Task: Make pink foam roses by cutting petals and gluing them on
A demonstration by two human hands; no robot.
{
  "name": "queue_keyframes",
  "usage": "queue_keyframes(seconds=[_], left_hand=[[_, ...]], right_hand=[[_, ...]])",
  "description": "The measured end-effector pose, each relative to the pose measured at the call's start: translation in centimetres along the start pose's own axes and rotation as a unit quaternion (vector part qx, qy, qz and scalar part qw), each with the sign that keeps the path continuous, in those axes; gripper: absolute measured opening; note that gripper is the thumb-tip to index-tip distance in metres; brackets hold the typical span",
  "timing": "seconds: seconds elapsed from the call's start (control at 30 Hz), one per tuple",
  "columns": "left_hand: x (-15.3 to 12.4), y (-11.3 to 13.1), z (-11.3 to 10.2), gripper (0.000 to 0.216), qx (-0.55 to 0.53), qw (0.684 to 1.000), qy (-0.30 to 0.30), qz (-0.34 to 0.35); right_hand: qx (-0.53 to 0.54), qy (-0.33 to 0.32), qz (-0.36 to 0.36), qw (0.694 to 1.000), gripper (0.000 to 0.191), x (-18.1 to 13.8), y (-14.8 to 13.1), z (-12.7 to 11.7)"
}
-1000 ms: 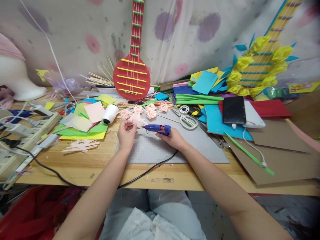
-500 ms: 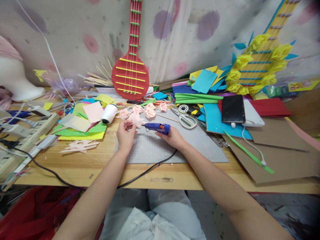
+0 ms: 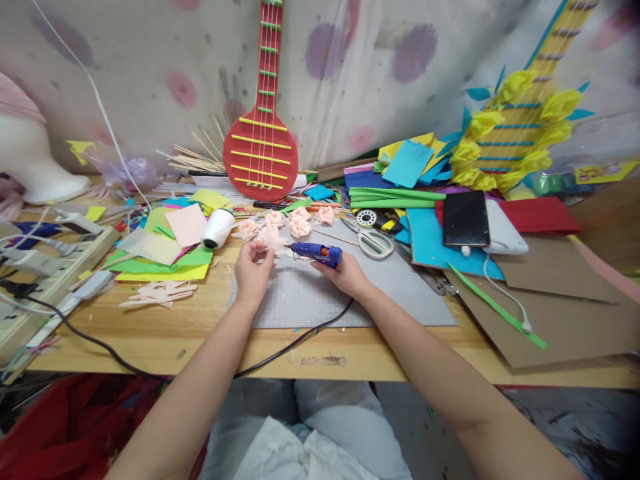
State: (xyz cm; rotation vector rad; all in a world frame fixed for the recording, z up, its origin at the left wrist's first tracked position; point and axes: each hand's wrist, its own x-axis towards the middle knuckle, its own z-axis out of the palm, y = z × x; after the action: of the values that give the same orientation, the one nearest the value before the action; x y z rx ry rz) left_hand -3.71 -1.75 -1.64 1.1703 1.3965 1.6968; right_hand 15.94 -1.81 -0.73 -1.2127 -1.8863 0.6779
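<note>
My right hand (image 3: 345,273) grips a blue glue gun (image 3: 316,252) over the grey cutting mat (image 3: 380,293), its nozzle pointing left at a pale pink paper piece (image 3: 273,238). My left hand (image 3: 253,267) pinches that pink piece by its lower edge, fingers curled. Just behind it several finished pink paper flowers (image 3: 300,223) lie in a row on the mat's far edge. The gun's black cord (image 3: 295,340) trails off the table's front edge.
Scissors (image 3: 373,241) and a tape measure lie right of the gun. A phone (image 3: 467,218) rests on coloured foam sheets. A white thread spool (image 3: 217,229), pink strips (image 3: 157,293) and a power strip (image 3: 55,267) sit left. A red paper guitar (image 3: 261,143) leans against the curtain.
Almost nothing differs. The glue gun's nozzle has edged slightly closer to the pink piece; both hands stay in place.
</note>
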Motion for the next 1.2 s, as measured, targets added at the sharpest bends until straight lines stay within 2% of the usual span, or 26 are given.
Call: queue_keyframes(seconds=[0.27, 0.47, 0.93, 1.2], left_hand=[[0.2, -0.19, -0.02, 0.027, -0.013, 1.0, 0.015, -0.01], [0.24, -0.36, -0.02, 0.026, -0.013, 1.0, 0.01, -0.008], [0.36, -0.51, -0.02, 0.027, -0.014, 1.0, 0.021, -0.012], [0.3, -0.57, 0.09, 0.025, -0.004, 1.0, 0.014, 0.0]], right_hand=[[0.0, 0.024, 0.018, 1.0, 0.033, 0.03, 0.2, 0.11], [-0.013, -0.012, -0.009, 1.0, 0.032, -0.04, 0.2, 0.18], [-0.017, -0.054, -0.009, 0.998, 0.03, -0.26, -0.08, -0.04], [-0.014, -0.027, -0.017, 0.999, 0.03, -0.18, -0.7, -0.26]])
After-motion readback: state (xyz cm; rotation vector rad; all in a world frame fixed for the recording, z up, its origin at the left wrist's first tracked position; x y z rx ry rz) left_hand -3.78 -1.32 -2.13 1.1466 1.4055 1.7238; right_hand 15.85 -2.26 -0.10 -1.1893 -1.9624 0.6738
